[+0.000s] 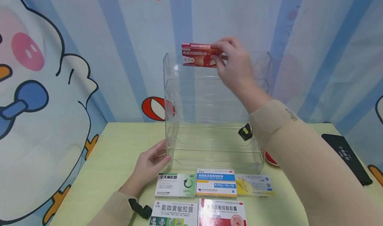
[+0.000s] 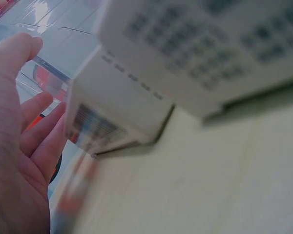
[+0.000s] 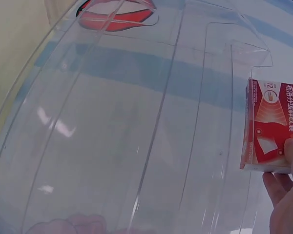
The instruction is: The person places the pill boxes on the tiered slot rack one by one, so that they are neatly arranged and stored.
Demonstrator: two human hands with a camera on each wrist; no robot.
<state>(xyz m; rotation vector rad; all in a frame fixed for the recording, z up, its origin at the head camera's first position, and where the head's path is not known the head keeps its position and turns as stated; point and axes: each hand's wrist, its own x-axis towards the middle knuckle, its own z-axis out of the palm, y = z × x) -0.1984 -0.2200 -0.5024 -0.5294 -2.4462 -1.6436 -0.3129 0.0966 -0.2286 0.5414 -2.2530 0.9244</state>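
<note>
My right hand (image 1: 234,61) pinches a red medicine box (image 1: 197,57) by its right end, at the top tier of a clear tiered rack (image 1: 215,137). In the right wrist view the same red medicine box (image 3: 271,124) shows at the right edge, with thumb and fingertips on it. Low on the rack's left side, my left hand (image 1: 151,164) rests with thumb and fingers at the side wall. The left wrist view shows this left hand (image 2: 27,126) with fingers spread along the clear panel, beside white medicine boxes (image 2: 122,97).
In front of the rack lie a green-white box (image 1: 175,185), a blue-white box (image 1: 216,183), a yellow box (image 1: 254,185), and two more boxes (image 1: 174,214) nearer. A black flat object (image 1: 347,157) lies at the table's right. A patterned backdrop (image 1: 134,53) hangs behind.
</note>
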